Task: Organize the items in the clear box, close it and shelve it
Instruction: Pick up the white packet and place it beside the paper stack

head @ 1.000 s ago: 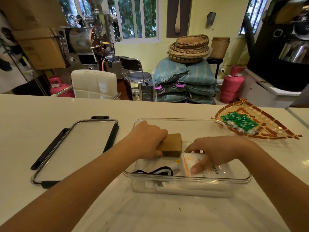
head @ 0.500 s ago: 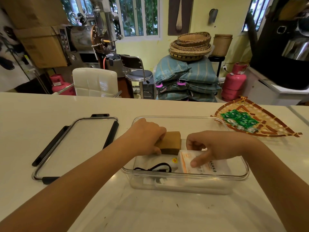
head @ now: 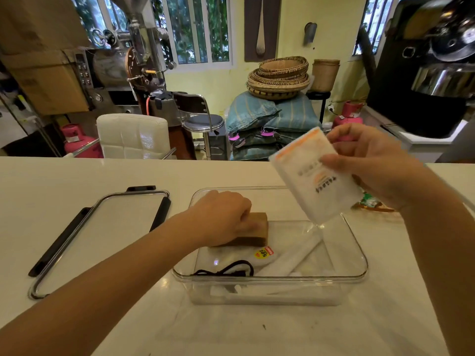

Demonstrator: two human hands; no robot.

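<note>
Holding a white packet (head: 312, 176) pinched above the clear box (head: 357, 255), the right hand (head: 370, 163) is working while the left hand (head: 223, 217) is gripping a brown block (head: 258, 228) inside it. Organizing is only partly done, I think: the lid (head: 102, 235) is lying off beside the box, so closing and shelving are remaining.
</note>
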